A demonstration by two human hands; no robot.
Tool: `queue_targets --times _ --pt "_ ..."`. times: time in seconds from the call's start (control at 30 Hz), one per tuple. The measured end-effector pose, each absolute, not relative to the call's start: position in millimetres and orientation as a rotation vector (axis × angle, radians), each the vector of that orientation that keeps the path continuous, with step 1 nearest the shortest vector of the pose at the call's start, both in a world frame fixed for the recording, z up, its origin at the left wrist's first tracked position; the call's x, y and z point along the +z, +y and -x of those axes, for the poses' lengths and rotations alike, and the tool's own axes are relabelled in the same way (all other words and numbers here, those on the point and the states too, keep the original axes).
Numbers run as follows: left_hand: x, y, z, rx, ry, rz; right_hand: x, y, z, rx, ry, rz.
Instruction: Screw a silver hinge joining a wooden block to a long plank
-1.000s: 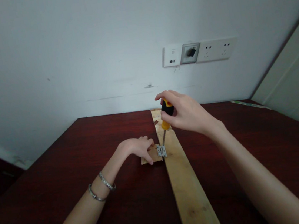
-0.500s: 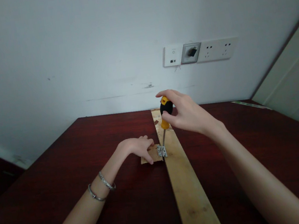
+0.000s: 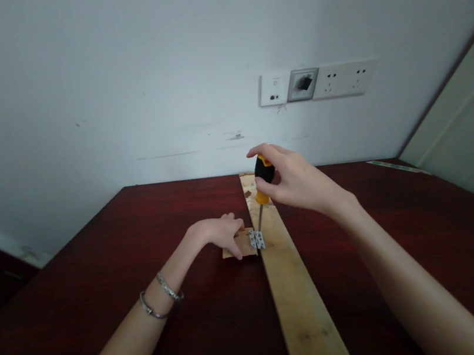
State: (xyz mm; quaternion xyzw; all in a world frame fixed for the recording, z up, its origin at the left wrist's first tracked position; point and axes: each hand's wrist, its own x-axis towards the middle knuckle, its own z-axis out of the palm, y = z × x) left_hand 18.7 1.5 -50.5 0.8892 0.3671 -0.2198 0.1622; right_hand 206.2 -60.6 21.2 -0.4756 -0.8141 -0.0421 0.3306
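Note:
A yellow and black screwdriver (image 3: 263,170) is held by its handle in my right hand (image 3: 297,177), thumb on the near side and fingers curled over the top. Its shaft slants down to a small metal hinge (image 3: 256,239), the tip at the hinge's right leaf. That leaf lies on a long pale wooden plank (image 3: 302,298); the left leaf lies on a small wooden board (image 3: 247,243) beside the plank. My left hand (image 3: 223,233) holds this board down, with the thumb near its front edge and the fingers toward the back, partly covering it.
The dark red tabletop (image 3: 191,350) carries the plank, which runs from the near edge back to the white wall (image 3: 117,88). Sockets and switches (image 3: 329,82) sit on the wall. A thin printed strip (image 3: 398,167) lies at the back right, near a pale door (image 3: 466,101).
The screwdriver handle has turned a little in my right hand, its yellow marking now showing differently at the top. My left hand, the board and the plank stay almost in place.

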Motion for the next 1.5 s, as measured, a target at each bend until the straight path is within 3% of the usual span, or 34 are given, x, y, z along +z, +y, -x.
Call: queue_targets --times 1.3,1.5 --pt "-45.9 -1.3 -20.7 -0.653 1.030 -2.526 20.9 -59.9 -203.3 -0.170 -2.060 1.314" --pt "-46.0 -1.6 -21.0 -0.670 1.042 -2.536 22.3 -60.9 -203.9 -0.041 -2.126 1.184"
